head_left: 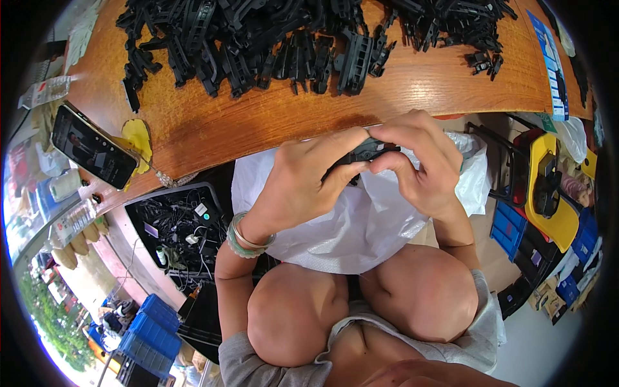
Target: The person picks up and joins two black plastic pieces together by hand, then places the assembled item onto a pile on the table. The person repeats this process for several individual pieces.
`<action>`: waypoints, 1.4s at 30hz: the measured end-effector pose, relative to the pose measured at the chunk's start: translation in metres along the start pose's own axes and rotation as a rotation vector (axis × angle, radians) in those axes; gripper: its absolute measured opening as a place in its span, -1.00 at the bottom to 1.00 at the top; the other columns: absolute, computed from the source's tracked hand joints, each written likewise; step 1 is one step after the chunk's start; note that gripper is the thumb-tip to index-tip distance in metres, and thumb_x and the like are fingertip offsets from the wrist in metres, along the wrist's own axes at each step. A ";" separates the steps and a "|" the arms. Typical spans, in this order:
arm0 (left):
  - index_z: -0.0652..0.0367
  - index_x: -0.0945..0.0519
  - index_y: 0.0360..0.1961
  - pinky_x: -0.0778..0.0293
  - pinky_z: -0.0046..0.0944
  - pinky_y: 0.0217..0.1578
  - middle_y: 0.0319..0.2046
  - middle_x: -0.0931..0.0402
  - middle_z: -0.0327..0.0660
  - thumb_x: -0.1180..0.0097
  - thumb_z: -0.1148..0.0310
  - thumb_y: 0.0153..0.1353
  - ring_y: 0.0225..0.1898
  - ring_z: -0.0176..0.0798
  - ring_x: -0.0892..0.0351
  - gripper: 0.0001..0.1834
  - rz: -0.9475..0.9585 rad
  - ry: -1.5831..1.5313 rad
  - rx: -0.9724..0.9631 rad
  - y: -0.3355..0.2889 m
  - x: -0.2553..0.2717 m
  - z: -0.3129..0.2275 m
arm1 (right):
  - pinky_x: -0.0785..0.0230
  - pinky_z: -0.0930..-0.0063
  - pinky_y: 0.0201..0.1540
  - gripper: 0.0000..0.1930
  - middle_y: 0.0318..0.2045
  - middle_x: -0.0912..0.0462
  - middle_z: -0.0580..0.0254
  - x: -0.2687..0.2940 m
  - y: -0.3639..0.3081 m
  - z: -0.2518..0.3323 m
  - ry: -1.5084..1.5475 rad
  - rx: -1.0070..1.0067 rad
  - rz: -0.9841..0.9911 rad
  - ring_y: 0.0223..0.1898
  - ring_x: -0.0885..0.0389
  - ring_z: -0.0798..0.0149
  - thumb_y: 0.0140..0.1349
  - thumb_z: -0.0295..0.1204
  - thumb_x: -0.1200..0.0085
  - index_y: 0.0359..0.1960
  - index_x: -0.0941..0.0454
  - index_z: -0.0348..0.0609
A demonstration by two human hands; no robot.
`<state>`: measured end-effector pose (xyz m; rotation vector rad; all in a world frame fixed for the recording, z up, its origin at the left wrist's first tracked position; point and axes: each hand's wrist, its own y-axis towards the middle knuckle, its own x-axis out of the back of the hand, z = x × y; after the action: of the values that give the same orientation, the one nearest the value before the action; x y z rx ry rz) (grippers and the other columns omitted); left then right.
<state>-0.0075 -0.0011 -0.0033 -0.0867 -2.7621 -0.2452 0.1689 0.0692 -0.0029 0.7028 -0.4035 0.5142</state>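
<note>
Between my two hands is a small black plastic part (369, 150), held just off the table's front edge. My left hand (309, 171) pinches its left end, thumb below and fingers above. The fingertips and thumb of my right hand (422, 158) close on its right end. Part of the piece is hidden behind the fingers. Beneath the hands, a white woven sack (335, 235) spreads over my lap. Beyond them, a big heap of similar black plastic parts (238, 39) lies on the wooden table (258, 122).
A propped phone (93, 147) stands at the table's left, beside a yellow piece (137, 145). Below it sits a black bin (180, 226) of cables and small items. Blue crates (149, 335) are at lower left. A yellow chair (548, 193) stands at right, and a blue-white leaflet (548, 64) lies at the table's right end.
</note>
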 end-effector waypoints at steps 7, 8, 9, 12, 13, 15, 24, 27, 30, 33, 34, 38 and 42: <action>0.25 -0.54 -0.09 -0.44 -0.30 -0.47 -0.43 -0.59 -0.07 -0.28 0.40 0.04 -0.53 -0.14 -0.56 -0.62 0.066 -0.066 0.076 0.003 0.004 0.003 | -0.37 0.44 -0.44 -0.71 -0.45 -0.57 0.14 0.006 0.002 0.000 0.172 -0.193 0.078 -0.48 -0.54 0.23 -0.07 -0.47 -0.31 -0.28 -0.58 -0.28; 0.25 -0.55 -0.11 -0.45 -0.32 -0.46 -0.43 -0.60 -0.09 -0.28 0.39 0.05 -0.53 -0.16 -0.57 -0.64 0.088 -0.115 0.082 0.003 0.005 0.004 | -0.38 0.42 -0.41 -0.72 -0.44 -0.58 0.14 0.008 0.003 0.001 0.215 -0.275 0.127 -0.46 -0.55 0.22 -0.07 -0.47 -0.31 -0.29 -0.58 -0.29; 0.25 -0.55 -0.11 -0.45 -0.32 -0.46 -0.43 -0.60 -0.09 -0.28 0.39 0.05 -0.53 -0.16 -0.57 -0.64 0.088 -0.111 0.080 0.003 0.008 0.007 | -0.38 0.42 -0.41 -0.72 -0.44 -0.58 0.14 0.009 0.002 0.000 0.216 -0.272 0.124 -0.46 -0.55 0.22 -0.07 -0.47 -0.31 -0.29 -0.58 -0.29; 0.29 -0.57 -0.24 -0.49 -0.33 -0.40 -0.40 -0.63 -0.12 -0.22 0.54 0.06 -0.44 -0.19 -0.61 -0.80 -0.172 0.230 -0.229 0.025 0.030 0.026 | -0.39 0.40 -0.35 -0.76 -0.41 -0.58 0.15 0.009 0.000 -0.003 0.365 -0.285 0.319 -0.43 -0.55 0.19 -0.02 -0.48 -0.27 -0.28 -0.58 -0.26; 0.30 -0.58 -0.33 -0.49 -0.31 -0.37 -0.41 -0.61 -0.09 -0.16 0.61 0.06 -0.41 -0.15 -0.61 -0.88 -0.280 0.242 -0.132 0.035 0.033 0.020 | -0.39 0.39 -0.34 -0.78 -0.39 -0.58 0.14 0.007 0.001 -0.003 0.351 -0.274 0.314 -0.42 -0.55 0.16 0.01 -0.50 -0.24 -0.28 -0.58 -0.26; 0.30 -0.58 -0.39 -0.48 -0.31 -0.37 -0.43 -0.57 -0.07 -0.16 0.60 0.05 -0.42 -0.09 -0.59 -0.93 -0.462 0.492 -0.319 0.061 0.040 0.023 | -0.40 0.35 -0.30 -0.87 -0.38 -0.57 0.12 0.005 0.005 -0.009 0.210 -0.196 0.226 -0.37 -0.55 0.11 0.07 -0.59 -0.14 -0.31 -0.57 -0.25; 0.21 -0.56 -0.34 -0.41 -0.16 -0.32 -0.42 -0.44 -0.08 -0.18 0.35 0.09 -0.31 -0.02 -0.48 -0.83 -0.419 1.085 -0.138 0.105 0.041 0.016 | -0.25 0.31 -0.24 -0.86 -0.31 -0.49 0.28 0.003 0.032 -0.045 -0.617 0.003 0.016 -0.25 -0.41 0.17 -0.03 -0.60 -0.15 -0.37 -0.57 -0.18; 0.32 -0.54 -0.22 -0.47 -0.40 -0.36 -0.29 -0.60 -0.12 -0.15 0.53 0.13 -0.44 -0.35 -0.57 -0.82 -0.535 0.573 -0.247 0.091 0.047 0.028 | -0.20 0.30 -0.20 -0.85 -0.32 -0.49 0.28 0.006 0.026 -0.039 -0.585 -0.008 0.107 -0.21 -0.40 0.17 -0.04 -0.57 -0.17 -0.38 -0.55 -0.18; 0.38 -0.48 -0.20 -0.49 -0.35 -0.38 -0.29 -0.61 -0.03 -0.11 0.60 0.13 -0.34 -0.23 -0.61 -0.80 -0.400 -0.399 0.130 0.063 0.042 0.013 | -0.26 0.33 -0.22 -0.86 -0.31 -0.51 0.26 0.013 0.014 -0.039 -0.469 -0.067 0.131 -0.24 -0.45 0.18 0.00 -0.55 -0.18 -0.36 -0.54 -0.20; 0.48 -0.40 -0.02 -0.49 -0.38 -0.38 -0.20 -0.57 0.01 -0.08 0.58 0.17 -0.36 -0.28 -0.60 -0.66 -0.297 -0.587 0.269 0.047 0.034 0.011 | -0.37 0.42 -0.26 -0.89 -0.29 -0.56 0.24 0.011 0.002 -0.022 0.196 -0.421 -0.110 -0.27 -0.51 0.24 0.07 -0.56 -0.16 -0.34 -0.55 -0.23; 0.49 -0.38 0.02 -0.49 -0.39 -0.38 -0.19 -0.56 0.01 -0.07 0.57 0.18 -0.39 -0.28 -0.60 -0.62 -0.240 -0.627 0.296 0.044 0.029 0.008 | -0.37 0.42 -0.26 -0.89 -0.29 -0.56 0.24 0.015 0.004 -0.017 0.194 -0.420 -0.109 -0.27 -0.51 0.24 0.07 -0.56 -0.16 -0.34 -0.55 -0.23; 0.52 -0.42 0.02 -0.55 -0.44 -0.39 -0.28 -0.59 -0.02 0.02 0.48 0.30 -0.41 -0.30 -0.63 -0.66 -0.029 -0.549 0.377 0.029 0.015 0.000 | -0.44 0.53 -0.34 -0.87 -0.36 -0.63 0.21 0.019 0.015 -0.002 0.222 -0.231 0.093 -0.37 -0.60 0.30 0.07 -0.60 -0.17 -0.31 -0.58 -0.27; 0.54 -0.45 -0.02 -0.58 -0.43 -0.35 -0.31 -0.60 -0.03 0.03 0.44 0.33 -0.42 -0.27 -0.64 -0.67 0.023 -0.551 0.402 0.029 0.010 -0.003 | -0.44 0.54 -0.44 -0.84 -0.47 -0.64 0.16 0.015 0.012 -0.002 0.231 -0.243 0.093 -0.46 -0.64 0.27 0.02 -0.62 -0.21 -0.32 -0.58 -0.27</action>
<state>-0.0129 0.0266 0.0078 -0.0920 -3.2864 0.4042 0.1747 0.0833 0.0095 0.3859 -0.2765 0.6156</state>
